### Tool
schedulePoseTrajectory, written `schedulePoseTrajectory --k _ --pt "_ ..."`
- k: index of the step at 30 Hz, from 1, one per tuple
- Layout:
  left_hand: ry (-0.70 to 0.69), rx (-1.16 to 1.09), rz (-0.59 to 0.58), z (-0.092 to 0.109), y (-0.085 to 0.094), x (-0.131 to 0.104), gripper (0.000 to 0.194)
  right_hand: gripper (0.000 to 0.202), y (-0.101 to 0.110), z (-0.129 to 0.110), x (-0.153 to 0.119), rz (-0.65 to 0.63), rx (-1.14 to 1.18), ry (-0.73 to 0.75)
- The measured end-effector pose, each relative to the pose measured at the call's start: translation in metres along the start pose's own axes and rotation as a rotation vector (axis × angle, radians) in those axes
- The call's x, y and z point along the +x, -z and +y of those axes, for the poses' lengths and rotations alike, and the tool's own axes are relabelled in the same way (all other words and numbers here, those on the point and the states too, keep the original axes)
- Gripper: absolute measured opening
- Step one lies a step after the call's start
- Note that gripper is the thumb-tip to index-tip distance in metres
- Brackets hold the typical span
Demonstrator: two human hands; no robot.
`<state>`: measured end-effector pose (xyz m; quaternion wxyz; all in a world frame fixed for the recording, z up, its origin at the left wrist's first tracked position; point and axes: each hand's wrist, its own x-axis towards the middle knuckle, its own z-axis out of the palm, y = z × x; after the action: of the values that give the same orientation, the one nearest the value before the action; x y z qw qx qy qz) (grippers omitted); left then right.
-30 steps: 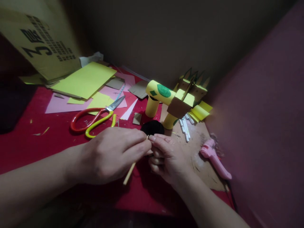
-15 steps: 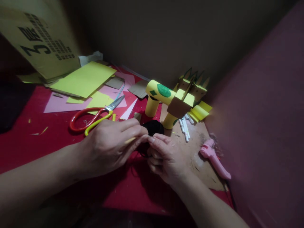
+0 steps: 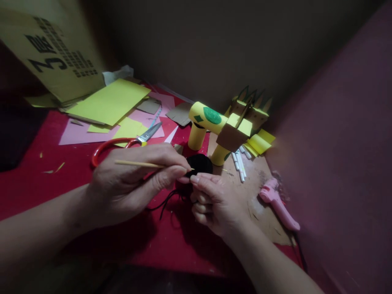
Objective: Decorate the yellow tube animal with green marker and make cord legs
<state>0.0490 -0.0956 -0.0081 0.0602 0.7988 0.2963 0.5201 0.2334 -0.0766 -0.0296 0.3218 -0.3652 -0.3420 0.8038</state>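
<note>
My left hand [image 3: 137, 175] is closed in a pinch around a thin wooden stick [image 3: 134, 163], whose tip points right, toward my other hand. My right hand [image 3: 216, 200] is closed too, thumb against forefinger, at the near edge of a round bundle of black cord [image 3: 202, 163]. Exactly what lies between those fingertips is hidden. Loose black strands [image 3: 167, 199] hang out to the left beneath the hands. Behind stands a yellow paper-tube figure [image 3: 208, 116] with green patches and a cardboard block. Red-handled scissors [image 3: 150, 132] lie beyond my left hand, partly covered by it.
Yellow sheets [image 3: 113, 100] and pink paper [image 3: 79, 132] are piled at the back left, before a printed carton [image 3: 55, 53]. On the right a cardboard mat [image 3: 260, 220] bears white sticks [image 3: 240, 165] and a pink glue gun [image 3: 280, 204]. Red cloth [image 3: 183, 249] covers the table.
My left hand has turned and opened out its grip, so the wooden stick now lies flatter and shows more of its length. Black strands have come into view below it. My right hand stays nearly still.
</note>
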Motion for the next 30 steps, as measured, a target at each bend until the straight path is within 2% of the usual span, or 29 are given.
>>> schedulePoseTrajectory --k 5,24,30 --pt "-0.053 -0.012 -0.053 -0.008 -0.008 -0.006 0.020 0.043 -0.003 0.000 -0.002 0.015 -0.036 0.006" --pt "-0.103 0.026 -0.078 -0.016 -0.012 -0.012 0.017 0.039 -0.004 0.000 -0.002 0.020 -0.065 0.006" --pt "-0.298 0.228 -0.237 -0.023 -0.016 -0.018 0.019 0.035 -0.005 0.001 -0.002 0.062 -0.103 0.009"
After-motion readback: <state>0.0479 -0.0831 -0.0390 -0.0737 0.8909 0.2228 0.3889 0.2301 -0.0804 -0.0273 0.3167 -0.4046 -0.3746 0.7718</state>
